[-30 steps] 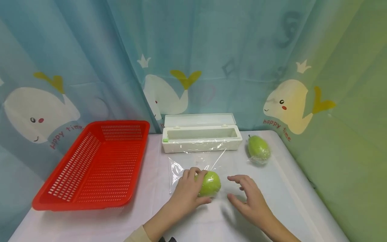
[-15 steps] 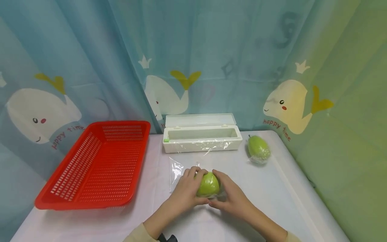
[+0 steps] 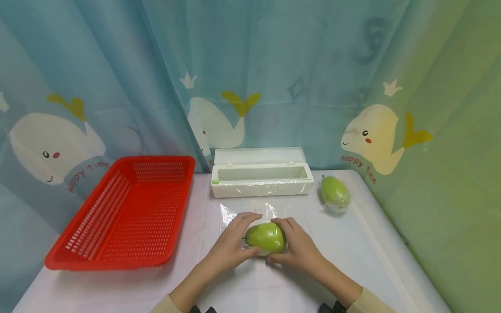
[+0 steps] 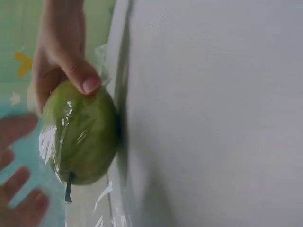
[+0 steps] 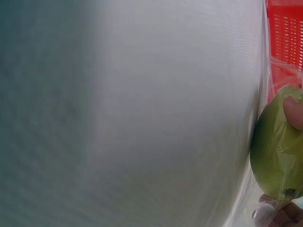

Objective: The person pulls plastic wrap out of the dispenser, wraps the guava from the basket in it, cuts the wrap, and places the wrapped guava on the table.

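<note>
A green pear in clear plastic film lies on its side, stem to the left. My right hand grips its rounded right end, thumb on the near side and fingers over the far side, as the left wrist view shows closely. At the stem end, my left hand has its fingers spread around the pear and its thumb at the near side. In the left wrist view, those fingers are blurred and stand off from the fruit. Loose clear film spreads out behind the left hand.
Behind the hands stands a white cling film dispenser with its lid up and film over its front. A second wrapped pear lies back right. To the left is a red plastic basket. Curtains hang behind the white-covered table.
My right hand has come in from the right and taken hold of the pear. The left hand has eased off leftward, uncovering the stem end.
</note>
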The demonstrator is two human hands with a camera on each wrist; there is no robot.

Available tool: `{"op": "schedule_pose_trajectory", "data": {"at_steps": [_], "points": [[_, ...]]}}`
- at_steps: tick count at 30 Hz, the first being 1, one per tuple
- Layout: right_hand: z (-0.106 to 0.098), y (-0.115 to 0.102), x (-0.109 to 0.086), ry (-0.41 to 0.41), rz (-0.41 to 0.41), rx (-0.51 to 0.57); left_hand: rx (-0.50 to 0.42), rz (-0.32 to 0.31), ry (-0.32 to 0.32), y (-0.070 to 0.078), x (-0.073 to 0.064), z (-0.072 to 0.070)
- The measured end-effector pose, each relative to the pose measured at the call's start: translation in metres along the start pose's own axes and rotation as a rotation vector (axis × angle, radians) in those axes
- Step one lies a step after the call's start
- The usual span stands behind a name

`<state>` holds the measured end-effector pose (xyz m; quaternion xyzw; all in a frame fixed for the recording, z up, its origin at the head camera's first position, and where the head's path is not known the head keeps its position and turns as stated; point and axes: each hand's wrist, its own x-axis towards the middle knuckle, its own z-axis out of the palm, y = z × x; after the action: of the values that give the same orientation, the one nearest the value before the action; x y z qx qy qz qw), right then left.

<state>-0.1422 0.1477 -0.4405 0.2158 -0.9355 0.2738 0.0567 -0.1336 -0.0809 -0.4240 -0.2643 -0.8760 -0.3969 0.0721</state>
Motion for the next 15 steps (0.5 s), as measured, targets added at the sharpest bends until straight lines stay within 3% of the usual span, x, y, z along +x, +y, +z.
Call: {"op": "schedule_pose_trajectory", "data": {"at_steps": [3,5,6,8,11,15], "points": [[-0.002,-0.001,0.002,0.0,0.018,0.001,0.132,0.006,0.219,0.005,-0.014,-0.003],[-0.003,-0.002,0.003,-0.002,0.026,0.006,0.212,-0.023,0.292,0.007,-0.023,-0.004],[-0.003,-0.002,0.003,-0.003,0.029,0.006,0.239,-0.044,0.294,0.007,-0.027,-0.003],[-0.003,-0.001,0.004,-0.004,0.036,0.009,0.242,-0.078,0.235,0.006,-0.031,-0.002],[-0.004,-0.001,0.004,-0.011,0.042,0.006,0.173,-0.137,0.062,0.002,-0.032,0.001],[-0.003,-0.002,0.003,-0.024,0.045,0.02,0.087,-0.148,-0.073,-0.002,-0.026,0.006]]}}
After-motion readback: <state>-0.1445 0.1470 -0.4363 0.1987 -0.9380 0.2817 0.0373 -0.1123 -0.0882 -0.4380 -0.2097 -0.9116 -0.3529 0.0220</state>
